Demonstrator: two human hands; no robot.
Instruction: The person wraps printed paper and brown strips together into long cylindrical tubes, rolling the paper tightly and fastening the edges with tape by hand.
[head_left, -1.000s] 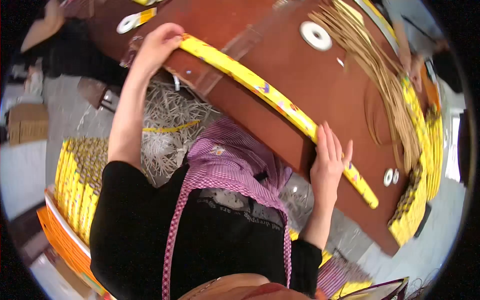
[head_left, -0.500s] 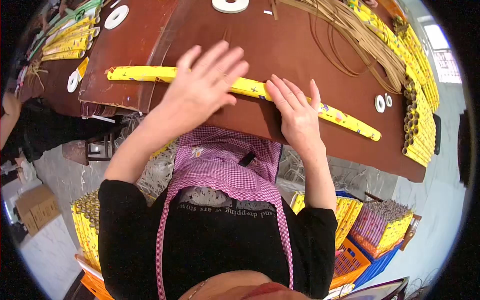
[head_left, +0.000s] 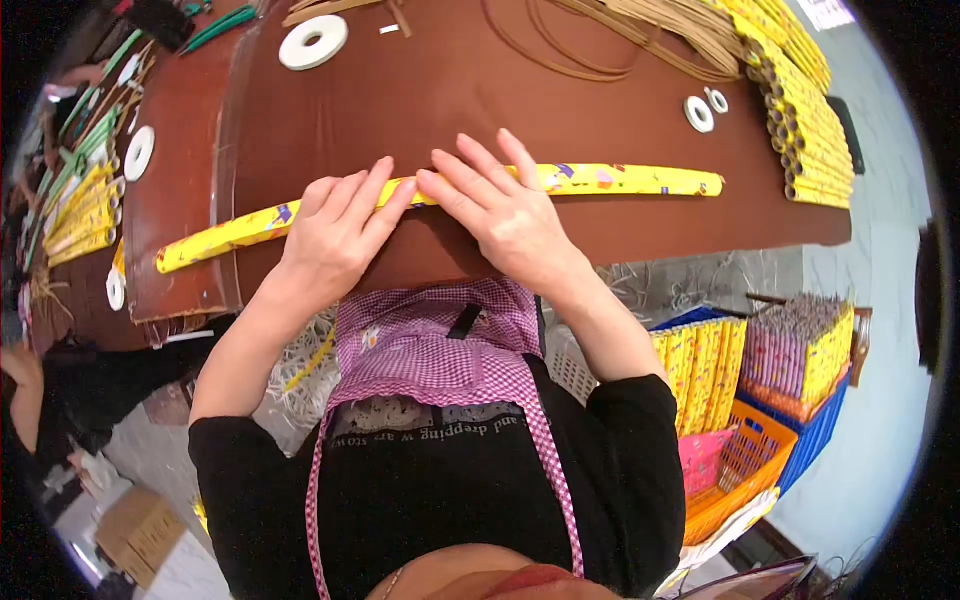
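"Tube count under the hands?"

"One long yellow patterned tube (head_left: 625,180) is seen, laid lengthwise on the brown worktop (head_left: 430,90), near its front edge."

"And the grip?"

"Two hands are placed palm-down over its middle: the left hand (head_left: 335,235) and the right hand (head_left: 512,225), both open, fingers extended, nothing clasped."

"White tape rolls (head_left: 291,48)?"

"Five are counted: three leftward, two small ones near the stacked yellow tubes (head_left: 812,150)."
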